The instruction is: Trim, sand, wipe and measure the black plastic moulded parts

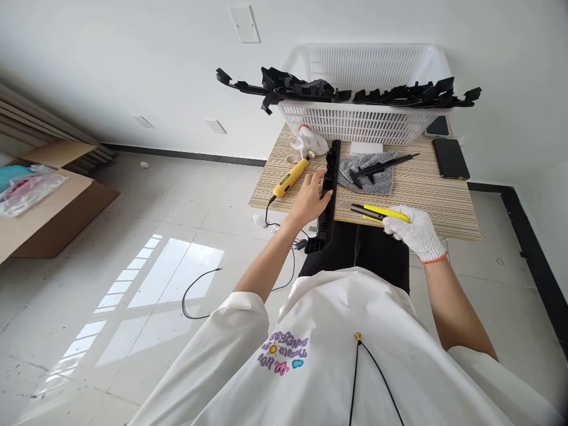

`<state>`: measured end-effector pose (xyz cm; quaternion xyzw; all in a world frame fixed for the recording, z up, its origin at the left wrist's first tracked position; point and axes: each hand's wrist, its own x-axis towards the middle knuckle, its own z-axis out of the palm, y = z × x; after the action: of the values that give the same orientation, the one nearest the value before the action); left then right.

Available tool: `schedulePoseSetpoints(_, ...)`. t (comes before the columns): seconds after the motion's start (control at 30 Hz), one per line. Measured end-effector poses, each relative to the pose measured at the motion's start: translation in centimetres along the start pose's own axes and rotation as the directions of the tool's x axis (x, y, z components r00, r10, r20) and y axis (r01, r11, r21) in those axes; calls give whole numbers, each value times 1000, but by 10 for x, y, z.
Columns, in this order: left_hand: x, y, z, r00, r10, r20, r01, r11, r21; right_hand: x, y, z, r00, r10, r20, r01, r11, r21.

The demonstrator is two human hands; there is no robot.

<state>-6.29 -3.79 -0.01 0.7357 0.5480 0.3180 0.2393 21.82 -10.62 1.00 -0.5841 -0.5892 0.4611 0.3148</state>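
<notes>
My left hand (312, 197), bare, lies at the side of a long black plastic part (329, 204), with thumb and fingers holding its near half. The part sticks out past the table's front edge towards my lap. In a white knit glove, my right hand (410, 232) is closed around a yellow utility knife (387, 213). Its blade is out and points left, a short way from the black part and apart from it. A yellow corded rotary tool (290, 178) lies left of my left hand. Behind it rests a crumpled white glove (309, 142).
A black caliper (377, 168) lies on a grey cloth (385, 184). At the table's back, a white plastic basket (355, 121) bears several black parts (306, 89) across its rim. A phone (451, 158) sits right on the wooden table (435, 204). A cardboard box (66, 207) stands left.
</notes>
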Motion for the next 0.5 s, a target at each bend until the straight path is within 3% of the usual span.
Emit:
schedulePoseSetpoints(0.1, -3, 1, -2, 999, -15, -40, 13, 999, -47, 0, -1, 4, 997, -40, 68, 43, 998, -48)
schedulePoseSetpoints(0.23, -17, 2, -29, 998, -43, -56, 37, 995, -94, 3, -2, 6, 999, 27, -42, -25, 998, 58)
schedulePoseSetpoints(0.33, -40, 1, -60, 977, -156, 146, 180, 969, -171, 4, -2, 4, 998, 10, 67, -12, 1000, 28)
schedulePoseSetpoints(0.43, -68, 0, -77, 847, -235, 477, 387, 888, -249, 3, 1, 2, 1000, 17, 17, -19, 994, 108)
schedulePoseSetpoints(0.5, -84, 0, -75, 759, -235, 607, 490, 820, -295, 0, 2, 2, 1000, 31, 2, -31, 986, 163)
